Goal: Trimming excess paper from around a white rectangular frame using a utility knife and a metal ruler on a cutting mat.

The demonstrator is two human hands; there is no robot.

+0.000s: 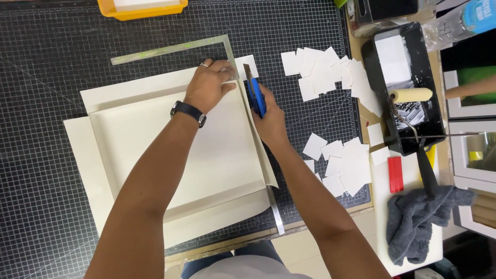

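Note:
A cream board with folded-up paper flaps (170, 150) lies on the black gridded cutting mat (41, 170). My left hand (209, 85), with a ring and a dark wristwatch, presses down on the corner of a metal L-shaped ruler (170, 49) at the sheet's top right corner. My right hand (269, 121) grips a blue utility knife (254, 93), its blade pointing away from me along the ruler's long arm (275, 209), which runs down the sheet's right edge. A small white offcut (248, 63) sits just beyond the blade.
Several white paper squares (323, 72) lie scattered right of the knife, more (343, 165) nearer me. A black paint tray (408, 77) with a roller (411, 94), a red block (395, 174) and a grey cloth (421, 217) sit at the right. A yellow bin (142, 9) stands at the far edge.

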